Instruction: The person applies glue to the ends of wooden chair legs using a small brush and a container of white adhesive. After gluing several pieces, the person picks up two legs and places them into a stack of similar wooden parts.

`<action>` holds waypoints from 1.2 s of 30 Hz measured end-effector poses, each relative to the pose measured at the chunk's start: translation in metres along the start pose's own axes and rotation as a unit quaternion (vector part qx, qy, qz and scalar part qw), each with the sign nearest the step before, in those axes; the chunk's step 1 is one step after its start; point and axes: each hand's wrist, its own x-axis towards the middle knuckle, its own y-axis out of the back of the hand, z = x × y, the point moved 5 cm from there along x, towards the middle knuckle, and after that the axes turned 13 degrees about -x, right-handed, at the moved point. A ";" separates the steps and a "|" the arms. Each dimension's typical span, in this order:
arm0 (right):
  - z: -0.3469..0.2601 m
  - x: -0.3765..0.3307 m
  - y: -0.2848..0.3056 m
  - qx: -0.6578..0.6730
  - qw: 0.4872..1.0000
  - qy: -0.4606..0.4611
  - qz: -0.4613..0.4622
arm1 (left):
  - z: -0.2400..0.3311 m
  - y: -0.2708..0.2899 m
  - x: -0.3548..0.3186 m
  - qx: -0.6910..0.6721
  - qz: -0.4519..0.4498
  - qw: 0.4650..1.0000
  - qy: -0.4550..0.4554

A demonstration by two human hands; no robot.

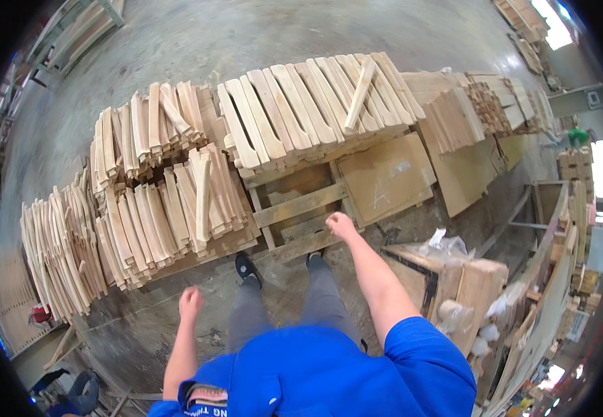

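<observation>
My left hand (191, 304) hangs in a loose fist over the concrete floor, to the left of my legs, and no object shows in it. Curled fingers close my right hand (341, 226) too, with nothing visible in its grip. It is above the front of a slatted wooden pallet (300, 207), near a flat brown board (387, 177). Beyond it lies a stack of pale shaped wooden slats (294, 104), with one loose slat (360, 94) lying slantwise on top. Nearest to my left hand are bundled wooden strips (152, 222).
Another pile of strips (145, 128) stands behind, and thin curved pieces (61, 243) lie at far left. On the right are stacked planks (451, 121), a wooden box (479, 295) with clear plastic wrap (447, 248), and a long bench (538, 299). A person (82, 393) is at lower left.
</observation>
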 end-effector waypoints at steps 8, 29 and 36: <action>-0.016 0.238 0.137 -0.095 0.971 0.040 0.217 | -0.097 -0.111 -0.160 0.256 -0.072 0.894 0.360; 0.068 0.223 0.119 0.578 0.810 0.016 -0.092 | -0.182 -0.233 -0.198 -0.077 0.071 0.903 0.416; 0.178 0.022 0.010 0.092 0.989 -0.036 0.109 | -0.237 -0.243 -0.175 -0.043 -0.008 0.954 0.296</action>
